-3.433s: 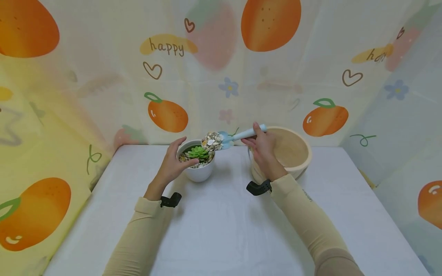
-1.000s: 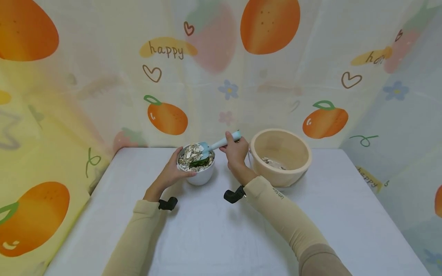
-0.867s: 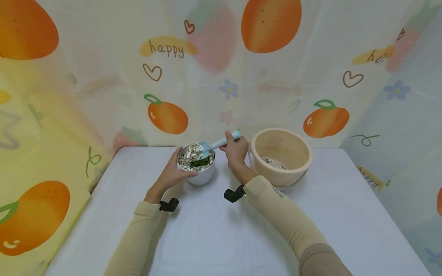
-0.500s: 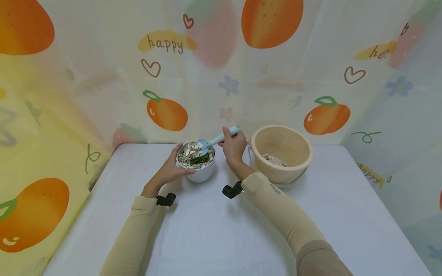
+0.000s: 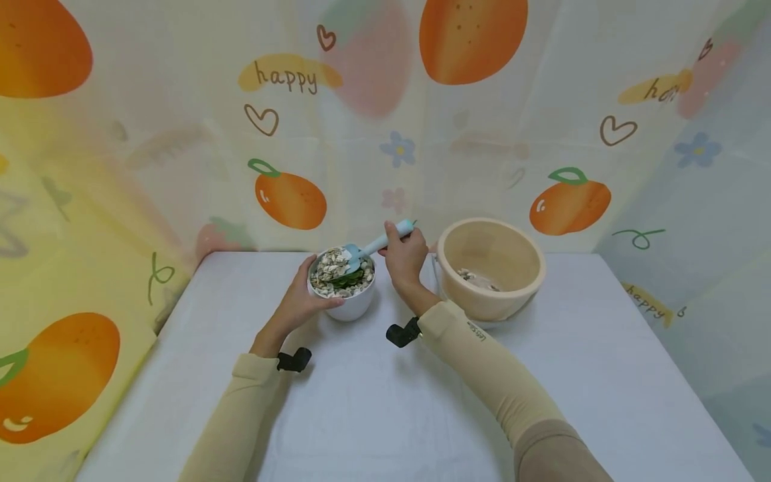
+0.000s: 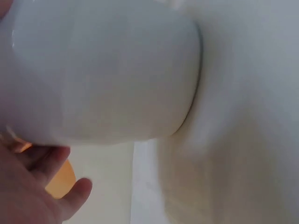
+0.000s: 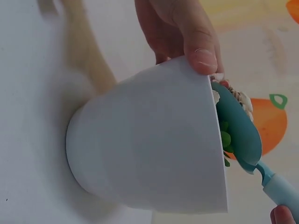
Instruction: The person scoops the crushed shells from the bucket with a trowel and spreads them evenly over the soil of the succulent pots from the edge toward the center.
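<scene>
My left hand (image 5: 296, 291) holds the white flower pot (image 5: 351, 310) by its left side, thumb in front and fingers behind. The pot stands upright on the table. A green succulent (image 5: 347, 278) pokes out among pale stone chips (image 5: 325, 286), partly covered by a light blue hand trowel (image 5: 382, 242). In my right hand (image 5: 406, 260) is the trowel's handle. In the right wrist view its scoop (image 7: 240, 130) leans over the pot's mouth, heaped with chips along the far side. The left wrist view shows the pot's smooth wall (image 6: 107, 70) and some fingers (image 6: 74, 198).
To the right of my right hand stands a large beige planter (image 5: 490, 304) with a few stone chips (image 5: 478, 281) on its floor. A white cloth (image 5: 373, 415) covers the table. Behind rises a fruit-print curtain (image 5: 458, 174).
Compared with the oldest frame, my right hand has brought the loaded trowel left and down over the pot. My left hand has closed onto the pot. Over the last second little moves.
</scene>
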`<state>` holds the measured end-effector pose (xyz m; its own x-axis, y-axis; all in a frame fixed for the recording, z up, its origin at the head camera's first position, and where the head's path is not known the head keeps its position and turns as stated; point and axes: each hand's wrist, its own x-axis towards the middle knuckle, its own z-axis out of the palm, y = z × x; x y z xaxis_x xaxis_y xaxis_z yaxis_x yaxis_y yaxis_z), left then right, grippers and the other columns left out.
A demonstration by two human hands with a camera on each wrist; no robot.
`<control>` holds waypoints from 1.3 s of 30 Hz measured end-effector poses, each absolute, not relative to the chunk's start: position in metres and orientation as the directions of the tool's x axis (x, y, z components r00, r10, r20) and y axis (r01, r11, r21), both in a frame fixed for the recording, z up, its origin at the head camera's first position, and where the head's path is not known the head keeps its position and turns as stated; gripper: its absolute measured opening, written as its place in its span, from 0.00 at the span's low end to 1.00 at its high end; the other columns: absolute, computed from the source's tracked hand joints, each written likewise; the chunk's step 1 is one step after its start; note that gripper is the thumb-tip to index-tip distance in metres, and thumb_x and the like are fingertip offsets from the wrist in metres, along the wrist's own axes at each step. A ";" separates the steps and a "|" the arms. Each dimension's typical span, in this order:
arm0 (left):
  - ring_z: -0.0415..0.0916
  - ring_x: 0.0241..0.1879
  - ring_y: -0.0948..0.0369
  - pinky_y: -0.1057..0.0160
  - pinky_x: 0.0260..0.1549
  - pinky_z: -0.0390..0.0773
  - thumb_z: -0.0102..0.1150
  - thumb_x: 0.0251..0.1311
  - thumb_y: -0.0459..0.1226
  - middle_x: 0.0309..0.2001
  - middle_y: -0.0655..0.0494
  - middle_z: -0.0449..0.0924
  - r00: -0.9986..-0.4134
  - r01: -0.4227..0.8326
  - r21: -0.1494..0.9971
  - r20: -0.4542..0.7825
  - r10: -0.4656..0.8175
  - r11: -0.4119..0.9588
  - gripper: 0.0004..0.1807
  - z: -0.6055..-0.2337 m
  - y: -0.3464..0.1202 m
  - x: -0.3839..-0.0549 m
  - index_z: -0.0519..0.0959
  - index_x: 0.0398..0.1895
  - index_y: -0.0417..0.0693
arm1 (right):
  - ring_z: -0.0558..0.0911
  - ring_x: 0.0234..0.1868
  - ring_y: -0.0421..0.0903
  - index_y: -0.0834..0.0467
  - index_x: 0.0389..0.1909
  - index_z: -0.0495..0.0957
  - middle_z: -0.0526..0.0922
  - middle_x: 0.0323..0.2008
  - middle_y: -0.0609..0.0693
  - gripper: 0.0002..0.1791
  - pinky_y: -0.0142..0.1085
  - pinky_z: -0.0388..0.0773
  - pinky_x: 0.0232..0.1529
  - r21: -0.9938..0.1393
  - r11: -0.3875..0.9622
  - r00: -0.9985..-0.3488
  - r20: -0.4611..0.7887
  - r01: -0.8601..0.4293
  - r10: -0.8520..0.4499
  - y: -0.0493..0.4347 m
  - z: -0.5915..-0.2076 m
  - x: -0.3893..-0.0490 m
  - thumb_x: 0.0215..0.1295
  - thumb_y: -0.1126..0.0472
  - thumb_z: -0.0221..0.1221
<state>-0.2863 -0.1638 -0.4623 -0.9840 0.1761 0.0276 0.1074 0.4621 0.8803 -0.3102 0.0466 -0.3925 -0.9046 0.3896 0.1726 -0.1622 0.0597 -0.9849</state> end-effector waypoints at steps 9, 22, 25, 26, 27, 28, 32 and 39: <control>0.48 0.75 0.44 0.38 0.71 0.51 0.77 0.44 0.48 0.76 0.41 0.47 -0.979 0.123 0.862 0.023 0.203 0.492 0.65 -0.458 -0.168 -0.288 0.41 0.78 0.47 | 0.86 0.27 0.62 0.65 0.37 0.74 0.80 0.25 0.62 0.15 0.39 0.85 0.28 -0.978 0.077 -0.904 0.211 -0.196 0.373 0.042 -0.387 -0.310 0.68 0.55 0.59; 0.45 0.76 0.44 0.36 0.71 0.49 0.77 0.44 0.47 0.77 0.42 0.45 -0.975 0.114 0.857 -0.001 0.224 0.503 0.65 -0.463 -0.171 -0.292 0.40 0.78 0.48 | 0.86 0.26 0.60 0.65 0.37 0.75 0.77 0.22 0.55 0.17 0.34 0.84 0.26 -0.967 0.139 -0.903 0.251 -0.215 0.349 0.038 -0.391 -0.305 0.69 0.52 0.58; 0.47 0.75 0.44 0.37 0.71 0.50 0.77 0.43 0.48 0.77 0.41 0.46 -0.976 0.125 0.858 0.018 0.215 0.498 0.65 -0.463 -0.169 -0.290 0.41 0.78 0.46 | 0.86 0.26 0.60 0.64 0.37 0.74 0.78 0.22 0.56 0.16 0.34 0.84 0.27 -0.966 0.140 -0.905 0.255 -0.219 0.341 0.039 -0.391 -0.305 0.69 0.53 0.58; 0.48 0.75 0.44 0.37 0.71 0.51 0.77 0.43 0.48 0.76 0.41 0.47 -0.977 0.129 0.856 0.023 0.213 0.500 0.65 -0.463 -0.168 -0.290 0.41 0.78 0.46 | 0.86 0.26 0.60 0.64 0.37 0.74 0.78 0.22 0.56 0.16 0.34 0.84 0.27 -0.966 0.139 -0.905 0.255 -0.220 0.339 0.039 -0.391 -0.305 0.69 0.53 0.58; 0.48 0.75 0.43 0.37 0.71 0.51 0.78 0.43 0.49 0.76 0.40 0.47 -0.977 0.133 0.854 0.027 0.213 0.503 0.65 -0.463 -0.168 -0.289 0.42 0.77 0.45 | 0.86 0.27 0.60 0.64 0.37 0.74 0.78 0.22 0.56 0.16 0.34 0.84 0.27 -0.966 0.136 -0.907 0.255 -0.221 0.337 0.039 -0.391 -0.305 0.69 0.53 0.58; 0.49 0.74 0.43 0.37 0.71 0.52 0.78 0.43 0.49 0.76 0.40 0.48 -0.976 0.136 0.850 0.027 0.214 0.509 0.66 -0.462 -0.167 -0.289 0.42 0.77 0.45 | 0.86 0.27 0.61 0.64 0.36 0.74 0.77 0.22 0.55 0.16 0.34 0.84 0.27 -0.966 0.132 -0.908 0.255 -0.223 0.334 0.040 -0.390 -0.305 0.69 0.53 0.58; 0.48 0.74 0.42 0.36 0.70 0.52 0.77 0.43 0.50 0.75 0.38 0.47 -0.972 0.140 0.829 0.011 0.234 0.542 0.65 -0.458 -0.170 -0.290 0.42 0.77 0.43 | 0.86 0.28 0.63 0.64 0.36 0.74 0.75 0.21 0.51 0.16 0.34 0.84 0.28 -0.968 0.126 -0.914 0.248 -0.218 0.321 0.041 -0.387 -0.305 0.69 0.53 0.58; 0.45 0.75 0.40 0.36 0.71 0.49 0.76 0.44 0.48 0.76 0.37 0.44 -0.942 0.198 0.815 0.005 0.335 0.545 0.66 -0.451 -0.174 -0.298 0.39 0.77 0.40 | 0.86 0.27 0.61 0.65 0.35 0.74 0.72 0.19 0.49 0.17 0.34 0.84 0.26 -0.960 0.176 -0.910 0.264 -0.216 0.319 0.043 -0.382 -0.306 0.68 0.52 0.58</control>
<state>-0.2976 -0.1744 -0.4508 -0.9422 0.3349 0.0046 0.1977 0.5450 0.8148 -0.3065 0.0433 -0.3816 -0.9102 0.3194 0.2636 -0.2163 0.1761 -0.9603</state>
